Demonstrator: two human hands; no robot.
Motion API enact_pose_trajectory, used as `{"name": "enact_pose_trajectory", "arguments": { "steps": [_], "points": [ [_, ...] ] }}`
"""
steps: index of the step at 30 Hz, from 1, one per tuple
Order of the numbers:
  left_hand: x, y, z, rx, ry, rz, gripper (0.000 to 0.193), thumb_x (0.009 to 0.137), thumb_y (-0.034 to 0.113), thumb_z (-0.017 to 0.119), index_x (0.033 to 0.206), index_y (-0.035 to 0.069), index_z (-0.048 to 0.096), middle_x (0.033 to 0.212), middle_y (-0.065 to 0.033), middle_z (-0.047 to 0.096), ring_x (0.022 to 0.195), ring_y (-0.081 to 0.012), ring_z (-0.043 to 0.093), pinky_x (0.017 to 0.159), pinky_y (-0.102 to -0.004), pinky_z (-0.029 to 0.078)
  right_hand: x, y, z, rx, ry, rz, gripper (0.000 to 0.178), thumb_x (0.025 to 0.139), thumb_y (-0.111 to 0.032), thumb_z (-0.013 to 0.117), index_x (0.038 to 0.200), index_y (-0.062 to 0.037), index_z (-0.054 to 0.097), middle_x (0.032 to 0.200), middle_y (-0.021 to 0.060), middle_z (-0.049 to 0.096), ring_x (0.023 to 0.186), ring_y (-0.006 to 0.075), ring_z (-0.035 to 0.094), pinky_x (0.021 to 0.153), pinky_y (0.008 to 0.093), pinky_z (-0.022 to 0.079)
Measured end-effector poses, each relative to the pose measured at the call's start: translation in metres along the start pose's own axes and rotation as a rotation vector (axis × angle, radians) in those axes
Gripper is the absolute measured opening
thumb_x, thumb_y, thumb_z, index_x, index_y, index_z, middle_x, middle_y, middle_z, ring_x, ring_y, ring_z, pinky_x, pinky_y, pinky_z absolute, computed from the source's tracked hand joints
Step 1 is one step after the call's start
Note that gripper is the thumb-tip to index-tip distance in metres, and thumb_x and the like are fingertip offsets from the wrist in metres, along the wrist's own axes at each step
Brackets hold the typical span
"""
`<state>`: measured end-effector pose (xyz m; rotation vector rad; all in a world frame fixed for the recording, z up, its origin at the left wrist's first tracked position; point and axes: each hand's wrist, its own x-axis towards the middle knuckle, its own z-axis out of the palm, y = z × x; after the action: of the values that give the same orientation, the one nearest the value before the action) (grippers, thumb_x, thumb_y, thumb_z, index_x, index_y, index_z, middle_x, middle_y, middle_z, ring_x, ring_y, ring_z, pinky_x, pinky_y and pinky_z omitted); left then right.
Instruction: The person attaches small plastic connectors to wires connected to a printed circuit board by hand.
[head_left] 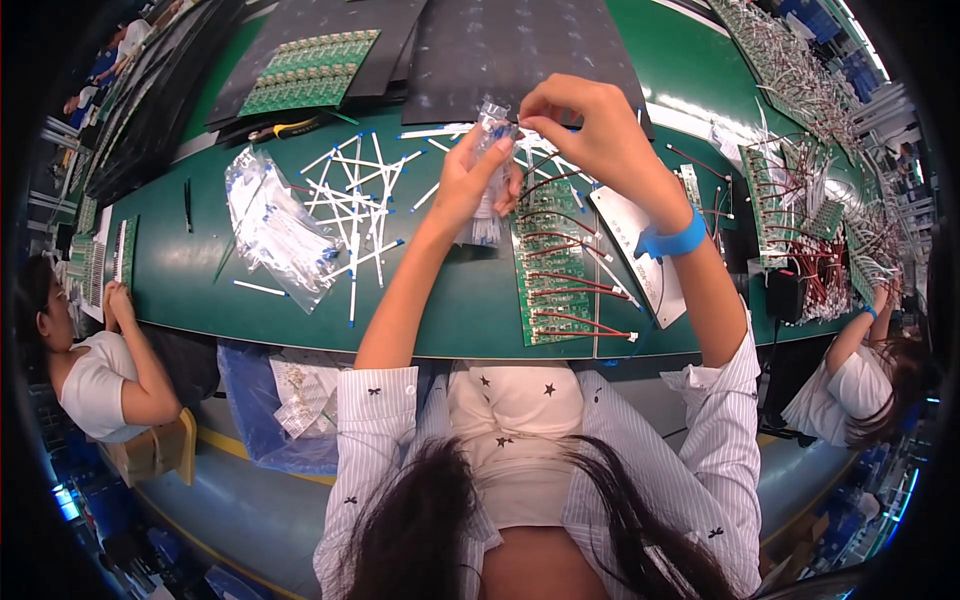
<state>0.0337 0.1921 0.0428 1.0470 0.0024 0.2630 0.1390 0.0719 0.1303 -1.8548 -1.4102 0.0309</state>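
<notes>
My left hand [470, 180] is closed around a clear plastic bag [486, 232] of white flat cables with blue ends, held upright above the table. At the bag's top edge, the thumb and fingers of my right hand [585, 112] are pinched together; a blue band circles that wrist. Just right of the bag lies a green circuit board panel [553, 290] with red and black wire leads. A second clear bag of flat cables [275, 225] rests farther left. Between the bags, loose white flat cables [365, 185] are scattered on the green table [190, 290].
Black sheets [520, 50] and a bare board panel [310, 72] lie at the back. Yellow-handled pliers [285, 130] are at the back left. A white metal bar [640, 255] sits right of the wired panel. Wired boards [790, 215] pile up at right. Co-workers sit on both sides.
</notes>
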Motion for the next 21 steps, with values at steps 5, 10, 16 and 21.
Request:
{"name": "enact_pose_trajectory", "arguments": {
  "steps": [5,10,16,21],
  "points": [
    [-0.001,0.004,0.002,-0.073,0.087,0.031,0.03,0.087,0.026,0.052,0.105,0.003,0.043,0.055,-0.0095,0.049,0.037,-0.0128,0.042,0.036,-0.0248,0.036,-0.005,-0.001,-0.005,-0.136,0.067,-0.225,0.007,0.069,-0.01,0.064,0.076,-0.0081,0.062,0.07,0.0022,0.059,0.067,0.0194,0.055,0.065,0.03,0.042],
    [-0.002,0.008,-0.001,-0.205,0.069,-0.013,0.03,0.087,0.028,0.051,0.103,0.003,0.044,0.057,-0.0091,0.049,0.039,-0.0128,0.042,0.038,-0.0262,0.038,-0.007,-0.006,-0.001,-0.189,0.086,-0.376,0.008,0.07,-0.009,0.064,0.077,-0.0091,0.062,0.069,0.0007,0.06,0.067,0.0182,0.055,0.068,0.0303,0.041],
    [-0.004,0.009,0.0,-0.189,0.038,-0.011,0.029,0.087,0.028,0.052,0.1,0.002,0.046,0.058,-0.0086,0.05,0.04,-0.0123,0.042,0.039,-0.026,0.038,0.0,-0.016,-0.003,0.075,0.184,-0.133,0.01,0.074,-0.007,0.06,0.084,-0.0039,0.062,0.074,0.0065,0.064,0.064,0.0176,0.061,0.065,0.0285,0.045],
    [-0.005,0.008,0.0,-0.137,0.032,-0.016,0.031,0.086,0.027,0.053,0.102,0.002,0.046,0.058,-0.0086,0.05,0.041,-0.0123,0.044,0.039,-0.0259,0.039,0.0,-0.012,0.0,0.155,0.069,-0.139,0.013,0.075,-0.006,0.06,0.087,-0.0022,0.063,0.078,0.0104,0.064,0.071,0.0197,0.063,0.068,0.0289,0.048]
  ]
}}
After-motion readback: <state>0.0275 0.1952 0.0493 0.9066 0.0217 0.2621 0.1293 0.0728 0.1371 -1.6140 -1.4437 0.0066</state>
